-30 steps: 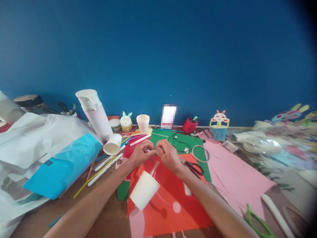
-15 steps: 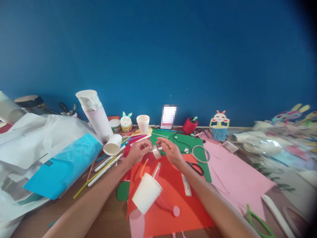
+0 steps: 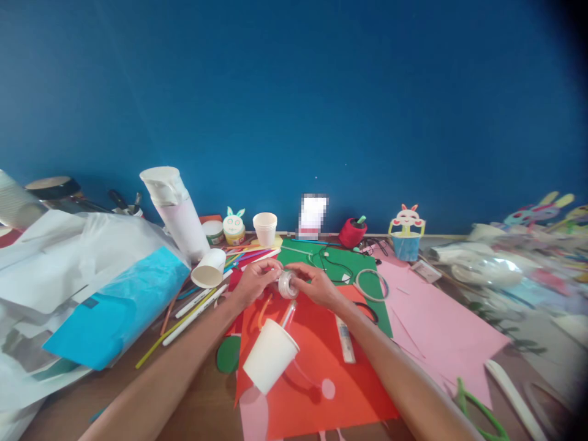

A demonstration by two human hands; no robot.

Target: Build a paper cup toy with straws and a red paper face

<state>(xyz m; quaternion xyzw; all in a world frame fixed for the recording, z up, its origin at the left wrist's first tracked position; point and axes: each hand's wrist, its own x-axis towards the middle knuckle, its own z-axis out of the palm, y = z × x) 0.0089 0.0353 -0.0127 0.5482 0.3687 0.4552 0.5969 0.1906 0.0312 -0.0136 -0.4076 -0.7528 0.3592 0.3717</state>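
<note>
A small roll of clear tape (image 3: pixel 288 285) is held above the red paper (image 3: pixel 316 392) between my two hands. My left hand (image 3: pixel 258 279) pinches at its left edge with thumb and fingertips. From the other side my right hand (image 3: pixel 316 285) closes its thumb and fingers on the roll. Just below lies a white paper cup (image 3: pixel 271 356) on its side, with a pen-like stick (image 3: pixel 288 313) by its upper rim. A glue tube (image 3: pixel 345 340) rests under my right forearm, and black-handled scissors (image 3: pixel 370 311) are partly hidden behind it.
Green paper (image 3: pixel 384 318) and pink paper (image 3: pixel 441 318) spread to the right. Plastic bags with blue paper (image 3: pixel 117 312) crowd the left, near a tall white bottle (image 3: pixel 177 214). Another cup (image 3: pixel 209 269) lies tipped over. A bunny-decorated blue cup (image 3: pixel 407 246) stands at the back.
The tape roll has turned so its round side faces me. My right hand's fingers, stretched out before, have come down and closed on it.
</note>
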